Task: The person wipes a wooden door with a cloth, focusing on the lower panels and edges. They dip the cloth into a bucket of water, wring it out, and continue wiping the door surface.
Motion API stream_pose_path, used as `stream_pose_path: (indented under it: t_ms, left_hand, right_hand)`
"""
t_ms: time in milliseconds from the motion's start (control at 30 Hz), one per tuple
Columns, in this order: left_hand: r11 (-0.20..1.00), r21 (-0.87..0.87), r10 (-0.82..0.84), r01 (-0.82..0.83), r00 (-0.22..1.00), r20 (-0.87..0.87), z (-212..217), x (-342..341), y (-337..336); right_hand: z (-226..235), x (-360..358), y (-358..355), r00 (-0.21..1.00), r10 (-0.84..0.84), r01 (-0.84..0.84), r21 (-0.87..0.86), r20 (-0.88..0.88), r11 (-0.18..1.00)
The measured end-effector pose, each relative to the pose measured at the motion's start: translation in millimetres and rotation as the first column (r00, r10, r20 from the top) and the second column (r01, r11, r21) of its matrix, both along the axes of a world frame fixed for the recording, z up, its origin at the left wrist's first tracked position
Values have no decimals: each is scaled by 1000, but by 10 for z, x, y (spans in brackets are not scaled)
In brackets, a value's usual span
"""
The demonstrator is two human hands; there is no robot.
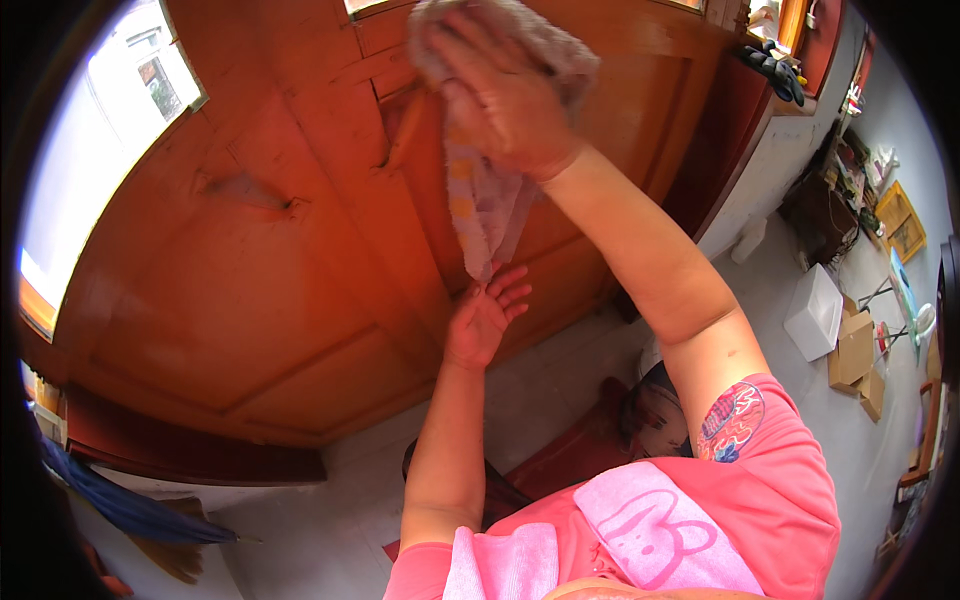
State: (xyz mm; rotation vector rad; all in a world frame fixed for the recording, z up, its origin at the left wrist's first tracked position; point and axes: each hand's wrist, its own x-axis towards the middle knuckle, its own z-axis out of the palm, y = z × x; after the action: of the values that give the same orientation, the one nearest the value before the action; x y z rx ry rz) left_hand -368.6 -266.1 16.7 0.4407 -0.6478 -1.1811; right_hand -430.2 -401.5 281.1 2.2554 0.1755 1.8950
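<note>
High on a brown wooden door (330, 300) with raised panels, my right hand (510, 105) lies over a greyish-pink fluffy cloth (480, 190) and presses it to the wood. The cloth bunches around that hand and hangs down in a narrowing tail. At the tail's lower tip is my left hand (480, 325), its thumb and forefinger meeting the cloth while the other fingers spread apart. What the right palm grips underneath is hidden. A pink towel (665, 530) drapes over my shoulders.
A folded blue umbrella (130, 500) and a broom (180, 550) are at the lower left. Dark gloves (775, 72) rest on a ledge at upper right. A white box (813, 312) and cardboard boxes (853, 350) stand on the floor at right. Something red (565, 440) is below my arms.
</note>
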Motion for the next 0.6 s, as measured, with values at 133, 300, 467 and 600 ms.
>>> stream_pose_path:
  t_ms: [133, 300, 467, 600]
  left_hand:
    - [1000, 12, -15, 15, 999, 30, -18, -41, -57]
    - [1000, 5, -1, 1, 999, 45, 13, -45, -40]
    - [999, 46, -8, 6, 998, 62, 15, -49, -51]
    - [999, 38, -19, 16, 997, 74, -34, -45, -48]
  right_hand:
    - [-29, 361, 198, 953, 270, -259, 89, -136, 962]
    - [2, 263, 22, 954, 220, -213, 53, -203, 976]
    - [-157, -65, -571, 989, -113, 127, 154, -93, 980]
    - [-109, -399, -955, 976, -213, 201, 203, 40, 958]
